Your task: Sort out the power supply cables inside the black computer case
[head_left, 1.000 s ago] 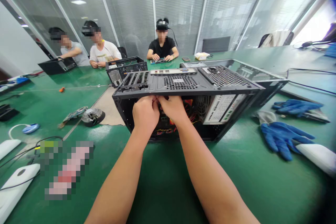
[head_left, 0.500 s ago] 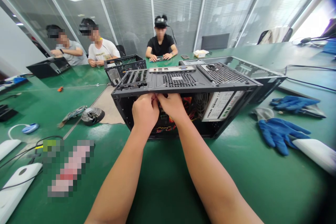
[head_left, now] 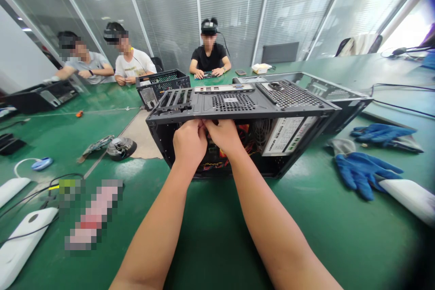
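Curled hands (head_left: 190, 141) just inside computer case (head_left: 263, 105)

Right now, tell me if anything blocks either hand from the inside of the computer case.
Nothing visible does: the left hand and right hand reach into the open side of the computer case, just under its upper edge. Their fingertips are largely hidden.

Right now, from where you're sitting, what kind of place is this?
It's probably an office meeting room being used as a computer workshop. There's a long green table, a tall glass partition behind it, and an open computer case right in front.
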`<action>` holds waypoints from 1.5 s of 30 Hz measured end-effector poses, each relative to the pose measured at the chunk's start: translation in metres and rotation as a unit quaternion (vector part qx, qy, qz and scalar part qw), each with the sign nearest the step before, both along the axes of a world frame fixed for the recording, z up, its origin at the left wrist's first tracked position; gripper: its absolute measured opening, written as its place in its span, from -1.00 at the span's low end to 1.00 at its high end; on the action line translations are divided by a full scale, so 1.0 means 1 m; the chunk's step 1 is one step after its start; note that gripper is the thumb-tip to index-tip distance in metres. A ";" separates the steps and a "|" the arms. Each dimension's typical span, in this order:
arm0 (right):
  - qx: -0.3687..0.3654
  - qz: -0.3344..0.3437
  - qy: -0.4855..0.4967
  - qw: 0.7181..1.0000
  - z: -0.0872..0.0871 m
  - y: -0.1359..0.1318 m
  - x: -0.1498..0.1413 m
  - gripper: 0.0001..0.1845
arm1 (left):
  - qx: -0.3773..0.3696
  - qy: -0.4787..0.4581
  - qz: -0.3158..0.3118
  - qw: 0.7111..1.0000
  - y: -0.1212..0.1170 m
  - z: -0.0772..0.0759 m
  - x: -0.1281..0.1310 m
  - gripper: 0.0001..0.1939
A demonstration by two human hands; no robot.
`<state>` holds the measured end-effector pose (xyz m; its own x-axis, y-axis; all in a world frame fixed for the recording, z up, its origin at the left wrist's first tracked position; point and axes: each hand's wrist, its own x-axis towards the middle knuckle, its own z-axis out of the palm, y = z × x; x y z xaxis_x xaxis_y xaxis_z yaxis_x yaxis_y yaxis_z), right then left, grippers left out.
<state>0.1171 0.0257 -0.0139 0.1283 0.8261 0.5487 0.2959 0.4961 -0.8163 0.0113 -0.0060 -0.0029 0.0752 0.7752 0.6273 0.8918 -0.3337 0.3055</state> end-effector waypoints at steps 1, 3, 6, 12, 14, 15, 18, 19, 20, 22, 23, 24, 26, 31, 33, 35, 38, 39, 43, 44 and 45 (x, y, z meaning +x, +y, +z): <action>0.007 -0.001 -0.002 1.000 0.000 0.000 0.000 -0.84 | 0.002 0.001 -0.001 1.000 0.000 0.000 0.000 -0.83; 0.016 -0.003 -0.008 1.000 0.001 0.000 0.001 -0.85 | 0.006 0.001 -0.002 1.000 0.000 -0.001 0.000 -0.84; 0.017 -0.006 -0.015 1.000 0.003 -0.001 0.001 -0.84 | 0.008 -0.003 -0.005 1.000 0.001 -0.002 0.000 -0.85; 0.009 -0.003 -0.016 1.000 0.002 0.000 0.002 -0.84 | -0.002 -0.011 -0.007 1.000 0.003 -0.004 0.001 -0.84; 0.020 -0.004 -0.018 1.000 0.002 0.000 0.002 -0.84 | -0.006 -0.014 -0.006 1.000 0.003 -0.004 0.001 -0.83; 0.023 -0.003 -0.018 1.000 0.002 0.000 0.002 -0.83 | -0.009 -0.018 -0.007 1.000 0.003 -0.004 0.001 -0.84; 0.025 -0.003 -0.019 1.000 0.003 0.000 0.002 -0.84 | -0.014 -0.027 -0.009 1.000 0.003 -0.003 0.002 -0.84; 0.024 -0.004 -0.020 1.000 0.003 -0.001 0.002 -0.85 | -0.014 -0.028 -0.010 0.999 0.002 -0.003 0.002 -0.84; 0.022 -0.005 -0.021 1.000 0.004 -0.001 0.002 -0.86 | -0.013 -0.028 -0.009 0.999 0.002 -0.003 0.002 -0.84; 0.019 -0.009 -0.022 1.000 0.004 -0.002 0.001 -0.87 | -0.010 -0.027 -0.007 1.000 0.002 -0.003 0.003 -0.84; 0.017 -0.009 -0.023 1.000 0.005 -0.002 0.001 -0.87 | -0.006 -0.026 -0.006 1.000 0.002 -0.002 0.003 -0.85; 0.016 -0.011 -0.023 1.000 0.005 -0.003 0.001 -0.87 | -0.002 -0.024 -0.005 1.000 0.002 -0.002 0.002 -0.85; 0.016 -0.013 -0.024 1.000 0.004 -0.002 0.001 -0.87 | 0.006 -0.017 -0.008 1.000 0.001 -0.001 0.002 -0.86; 0.004 -0.003 -0.020 1.000 0.001 0.000 0.001 -0.86 | 0.011 -0.001 0.002 1.000 0.000 -0.001 0.001 -0.83; 0.001 0.000 -0.019 1.000 0.001 0.001 0.001 -0.86 | 0.009 0.006 0.012 1.000 0.000 -0.001 0.001 -0.81; -0.001 0.000 -0.017 1.000 0.001 0.001 0.001 -0.86 | 0.009 0.012 0.017 1.000 0.000 -0.001 0.002 -0.80; -0.006 -0.002 -0.016 1.000 0.001 0.000 0.001 -0.87 | 0.008 0.011 0.018 1.000 0.001 -0.002 0.002 -0.82; -0.008 -0.003 -0.016 1.000 0.001 0.000 0.001 -0.86 | 0.008 0.008 0.017 1.000 0.001 -0.002 0.001 -0.83; -0.006 -0.012 -0.017 1.000 0.001 0.000 0.001 -0.86 | 0.017 -0.012 0.016 1.000 -0.001 0.000 0.001 -0.86; 0.000 -0.013 -0.018 1.000 0.001 0.000 0.001 -0.87 | 0.017 -0.015 0.016 1.000 -0.001 0.001 0.001 -0.87; 0.006 -0.016 -0.019 1.000 0.001 -0.001 0.001 -0.87 | 0.016 -0.017 0.016 1.000 -0.002 0.002 0.002 -0.88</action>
<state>0.1178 0.0252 -0.0125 0.1325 0.8156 0.5633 0.3428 0.4955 -0.7981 0.0128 -0.0077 -0.0009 0.0278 0.7561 0.6539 0.8914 -0.3148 0.3261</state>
